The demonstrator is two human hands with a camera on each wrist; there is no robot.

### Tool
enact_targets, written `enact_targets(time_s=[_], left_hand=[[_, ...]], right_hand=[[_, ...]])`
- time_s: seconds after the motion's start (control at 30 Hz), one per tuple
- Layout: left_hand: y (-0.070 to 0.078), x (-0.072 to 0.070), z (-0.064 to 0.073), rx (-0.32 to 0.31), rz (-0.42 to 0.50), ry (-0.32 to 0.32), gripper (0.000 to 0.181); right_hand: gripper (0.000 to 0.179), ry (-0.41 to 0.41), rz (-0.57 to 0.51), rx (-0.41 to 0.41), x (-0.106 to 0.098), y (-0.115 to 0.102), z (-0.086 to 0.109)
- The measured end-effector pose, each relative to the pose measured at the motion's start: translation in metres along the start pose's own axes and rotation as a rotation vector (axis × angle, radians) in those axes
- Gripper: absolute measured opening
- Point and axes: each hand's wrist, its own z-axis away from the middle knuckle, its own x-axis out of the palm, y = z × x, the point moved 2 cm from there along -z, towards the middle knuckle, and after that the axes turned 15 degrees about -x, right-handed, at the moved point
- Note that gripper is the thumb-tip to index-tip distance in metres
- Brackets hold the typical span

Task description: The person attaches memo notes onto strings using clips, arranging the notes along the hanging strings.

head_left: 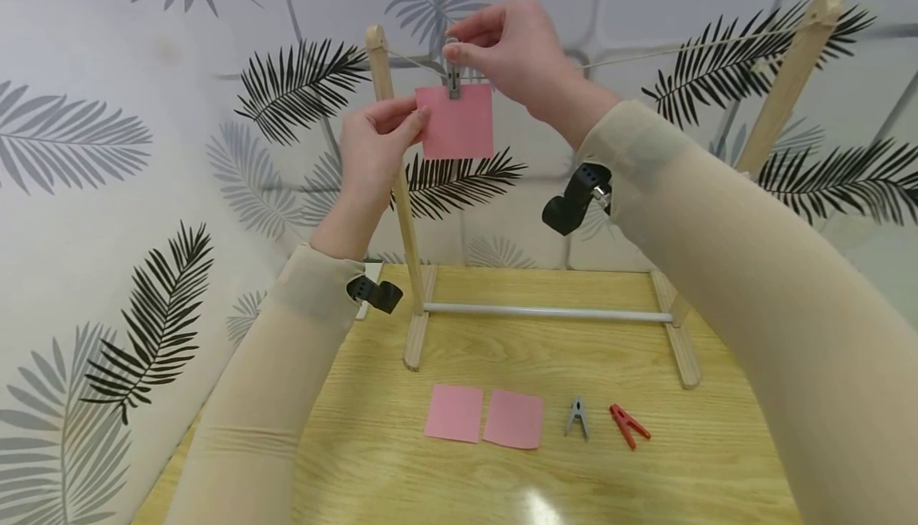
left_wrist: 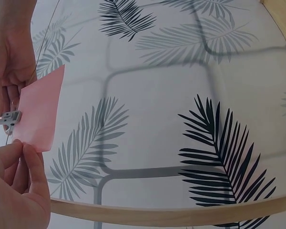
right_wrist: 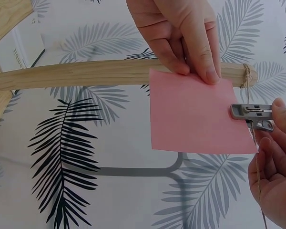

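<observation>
A pink paper square (head_left: pixel 459 128) hangs at the string (head_left: pixel 645 56), near the left post. My left hand (head_left: pixel 376 146) pinches its left edge between thumb and fingers. On its top edge sits a grey clothespin (head_left: pixel 453 83), whose upper end my right hand (head_left: pixel 519 51) pinches. In the right wrist view the clothespin (right_wrist: pixel 251 112) lies across the string with its tip over the paper (right_wrist: pixel 195 114). The left wrist view shows the paper (left_wrist: pixel 40 112) from the side, between both hands.
On the wooden table (head_left: pixel 610 489) lie two pink paper squares (head_left: pixel 454 413), a grey clothespin (head_left: pixel 577 417) and a red clothespin (head_left: pixel 629 426). A wooden frame with a left post (head_left: pixel 409 230), a right post (head_left: pixel 785 95) and a white bottom bar (head_left: pixel 548 312) stands behind them.
</observation>
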Motion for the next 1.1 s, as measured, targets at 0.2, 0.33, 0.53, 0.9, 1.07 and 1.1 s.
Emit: enact_targets(time_s=[0.2,0.33,0.53,0.9,1.07,1.1], left_hand=[[0.0000,-0.0006,0.0002,0.011,0.013,-0.007,0.027],[-0.0004,-0.0005,0.0000,0.013,0.020,-0.009,0.027],[-0.0014,-0.0010,-0.0012,0.016,0.031,-0.016,0.027],[0.0006,-0.0022,-0.0004,0.009,0.021,-0.005,0.027],[0.0006,-0.0034,0.0000,0.013,0.006,0.004,0.026],[0.0004,-0.0038,0.0002,0.014,0.004,0.003,0.026]], right_hand=[[0.036,-0.009,0.031,-0.002,0.0001,0.0005,0.0004],[0.034,-0.004,0.039,0.006,0.0005,-0.0001,-0.0004],[0.036,-0.027,0.054,0.004,0.0001,-0.0010,-0.0006],[0.044,-0.068,0.111,-0.026,-0.0017,-0.0047,0.0008],[0.044,-0.070,0.124,-0.031,-0.0032,-0.0062,0.0006],[0.044,-0.071,0.122,-0.030,-0.0035,-0.0064,0.0003]])
